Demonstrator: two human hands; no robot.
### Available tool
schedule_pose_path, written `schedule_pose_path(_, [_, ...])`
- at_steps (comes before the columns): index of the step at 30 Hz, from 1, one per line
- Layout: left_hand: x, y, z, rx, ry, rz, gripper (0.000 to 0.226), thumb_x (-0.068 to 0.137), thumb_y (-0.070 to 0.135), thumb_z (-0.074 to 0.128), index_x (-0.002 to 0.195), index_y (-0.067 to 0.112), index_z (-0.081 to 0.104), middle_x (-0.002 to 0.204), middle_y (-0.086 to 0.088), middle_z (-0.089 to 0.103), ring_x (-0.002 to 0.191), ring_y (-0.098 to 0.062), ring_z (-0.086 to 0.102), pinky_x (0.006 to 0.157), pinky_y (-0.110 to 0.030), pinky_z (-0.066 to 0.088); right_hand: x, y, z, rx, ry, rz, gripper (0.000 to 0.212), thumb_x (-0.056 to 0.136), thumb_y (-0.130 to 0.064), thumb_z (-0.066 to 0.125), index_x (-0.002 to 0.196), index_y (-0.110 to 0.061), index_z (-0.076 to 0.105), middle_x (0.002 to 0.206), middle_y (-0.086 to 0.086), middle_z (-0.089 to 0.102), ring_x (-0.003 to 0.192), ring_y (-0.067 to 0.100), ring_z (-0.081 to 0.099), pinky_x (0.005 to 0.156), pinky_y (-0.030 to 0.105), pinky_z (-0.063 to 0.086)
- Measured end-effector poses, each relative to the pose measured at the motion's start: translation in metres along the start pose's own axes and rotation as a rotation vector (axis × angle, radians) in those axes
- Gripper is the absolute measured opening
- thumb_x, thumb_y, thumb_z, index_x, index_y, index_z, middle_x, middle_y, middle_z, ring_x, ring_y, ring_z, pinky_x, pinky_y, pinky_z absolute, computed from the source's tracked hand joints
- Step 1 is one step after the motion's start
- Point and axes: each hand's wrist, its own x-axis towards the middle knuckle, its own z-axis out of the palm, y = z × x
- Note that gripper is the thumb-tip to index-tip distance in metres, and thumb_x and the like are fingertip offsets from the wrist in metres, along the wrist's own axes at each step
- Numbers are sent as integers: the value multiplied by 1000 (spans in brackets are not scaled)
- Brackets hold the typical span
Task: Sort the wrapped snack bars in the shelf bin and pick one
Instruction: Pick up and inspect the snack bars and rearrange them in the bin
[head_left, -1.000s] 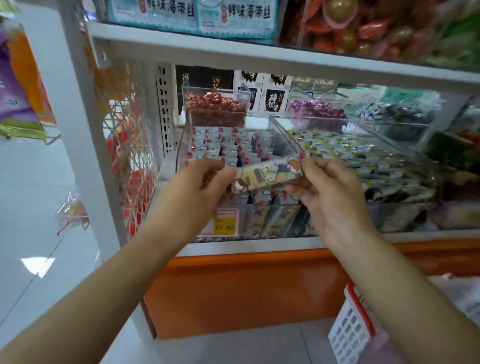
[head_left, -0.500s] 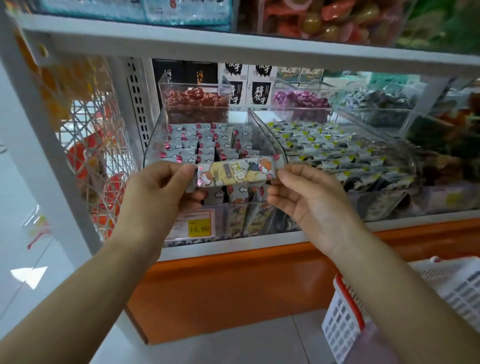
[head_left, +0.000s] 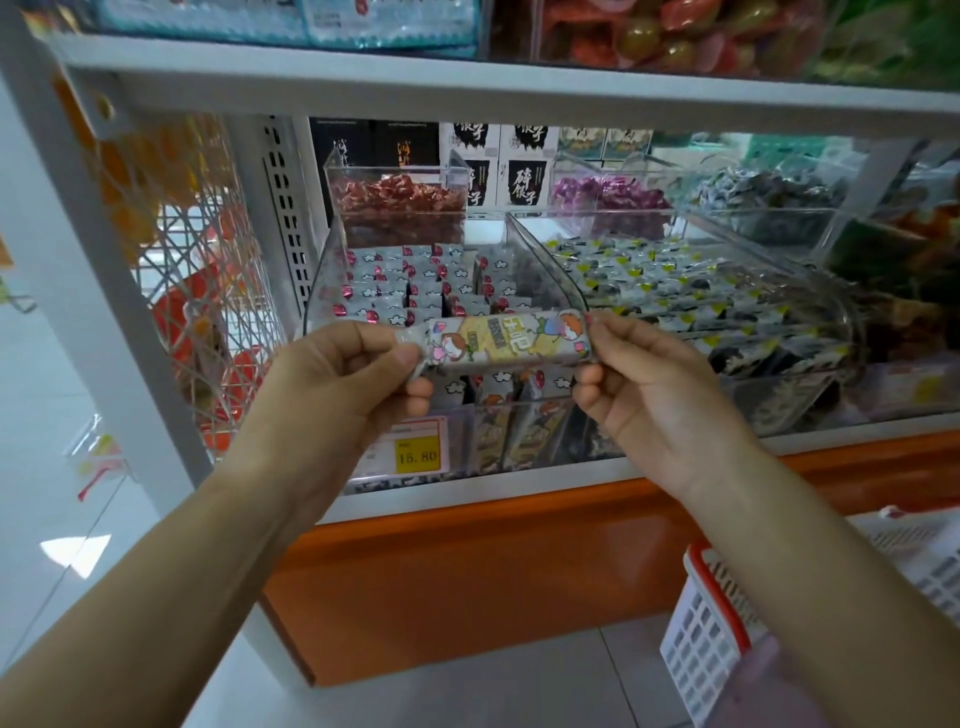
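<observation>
You hold one bar (head_left: 511, 338) level just in front of the bin (head_left: 322, 280), over its front edge. Your left hand (head_left: 353, 384) pinches the crimped left end between thumb and forefinger, and your right hand (head_left: 644, 389) pinches the right end at the fingertips.

Both pinches sit on slick wrapper seams. If either eases, the bar could swing down and drop among the rows or to the floor. Pulling the ends apart might split the seal.

The clear bin holds bars in like wrappers, standing in close rows. The next bin (head_left: 847, 332), to the right, holds green-and-black packets. Behind stand two tubs: the left tub (head_left: 332, 176) holds red sweets (head_left: 397, 195), the right tub (head_left: 566, 171) purple sweets (head_left: 608, 192). A white basket (head_left: 701, 629) shows low on your right; you cannot tell what is in it.
</observation>
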Motion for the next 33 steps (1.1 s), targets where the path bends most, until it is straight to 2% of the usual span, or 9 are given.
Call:
schedule_pose_path(3, [0, 2, 0, -100, -52, -14, 6, 81, -1, 52, 81, 4, 54, 55, -1, 59, 51, -10, 59, 52, -16, 52, 0, 2, 1, -79, -8, -9, 15, 92, -5, 52, 85, -10, 64, 60, 2, 65, 47, 9, 58, 44, 19, 48])
schedule_pose_path(7, [0, 1, -3, 24, -71, 47, 19, 84, -3, 52, 74, 11, 60, 63, 0, 61, 59, -11, 62, 57, -19, 53, -2, 2, -2, -179, -79, -68, 14, 80, -23, 63, 81, -10, 60, 64, 2, 67, 55, 15, 64, 50, 25, 53])
schedule_pose_path(10, [0, 2, -4, 12, -95, 16, 1, 73, 14, 63, 73, 15, 63, 76, -3, 67, 72, -14, 66, 64, -21, 54, -2, 3, -4, -330, -110, -148, 7, 80, -13, 65, 81, -10, 58, 73, 5, 64, 65, 18, 65, 59, 27, 55])
schedule_pose_path(13, [0, 1, -6, 182, -45, 52, 23, 63, 33, 67, 80, 19, 63, 89, -6, 70, 81, -18, 69, 68, -22, 55, -2, 6, -3, -463, -150, -230, 11, 87, -2, 60, 87, -13, 58, 95, 14, 61, 79, 22, 66, 67, 27, 56])
schedule_pose_path(16, [0, 3, -6, 285, -4, 70, 21, 76, 23, 66, 96, 21, 62, 99, -7, 68, 81, -15, 70, 69, -18, 55, -3, 10, -1, -524, -191, -270, 22, 89, -3, 57, 102, -19, 65, 108, 7, 65, 92, 18, 67, 71, 25, 56])
schedule_pose_path(23, [-6, 9, -5, 477, -95, 98, 29, 79, 24, 65, 106, 34, 64, 97, 1, 69, 85, -8, 68, 76, -22, 56, -5, 8, 4, -510, -119, -266, 12, 83, -7, 66, 80, -15, 73, 80, 3, 72, 78, 19, 70, 62, 27, 57])
schedule_pose_path(28, [-7, 7, 0, 550, -130, 110, 28, 77, 19, 70, 102, 30, 65, 98, 4, 64, 85, -1, 63, 65, -8, 50, -4, 8, 4, -646, -13, -305, 17, 82, -17, 67, 65, -16, 70, 72, 12, 68, 77, 28, 66, 75, 49, 56])
schedule_pose_path(31, [-8, 5, 3, 474, -106, 65, 19, 74, 27, 70, 90, 19, 64, 89, -5, 67, 76, -14, 67, 65, -16, 55, -7, 9, 8, -758, -46, -402, 16, 83, -19, 66, 67, -18, 70, 66, -1, 68, 66, 12, 65, 64, 30, 55])
schedule_pose_path(33, [-6, 5, 2, 479, -80, 77, 13, 78, 23, 68, 82, 12, 64, 78, -3, 68, 67, -13, 65, 58, -15, 52, -9, 11, 9, -805, -87, -428, 17, 84, -19, 66, 68, -22, 69, 65, -4, 67, 60, 4, 62, 57, 16, 49])
